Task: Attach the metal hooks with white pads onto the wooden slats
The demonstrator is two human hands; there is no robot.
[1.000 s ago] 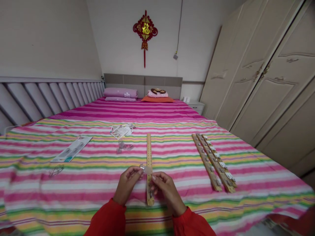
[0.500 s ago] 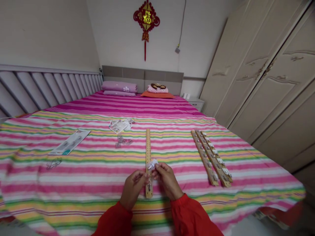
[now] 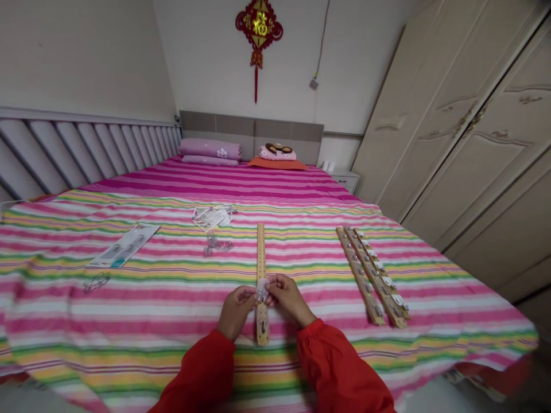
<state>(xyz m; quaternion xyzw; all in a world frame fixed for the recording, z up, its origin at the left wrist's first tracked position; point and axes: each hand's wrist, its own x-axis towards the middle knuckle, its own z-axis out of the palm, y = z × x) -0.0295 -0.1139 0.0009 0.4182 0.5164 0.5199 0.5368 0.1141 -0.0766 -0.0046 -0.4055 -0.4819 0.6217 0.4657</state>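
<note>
A small clear plastic bag (image 3: 262, 288) is pinched between my two hands, above a long, narrow wooden strip with rows of holes (image 3: 260, 252). My left hand (image 3: 236, 310) grips the bag's left side with thumb and fingers. On the other side, my right hand (image 3: 287, 295) is closed on its right edge. What the bag contains is too small to make out. Near the strip's front end lies a small metal piece (image 3: 263, 327). The strip rests lengthwise on the striped bedsheet (image 3: 172, 321).
Several wooden strips with small items attached (image 3: 372, 275) lie to the right. Small clear packets (image 3: 216, 245) and white frame-like pieces (image 3: 210, 218) lie beyond my left hand. Farther left are a flat blister package (image 3: 124, 246) and a thin wire loop (image 3: 97, 282).
Both hands have come closer together and moved slightly up the strip. The clear bag, earlier held up by my right hand, is now between the fingers of both hands.
</note>
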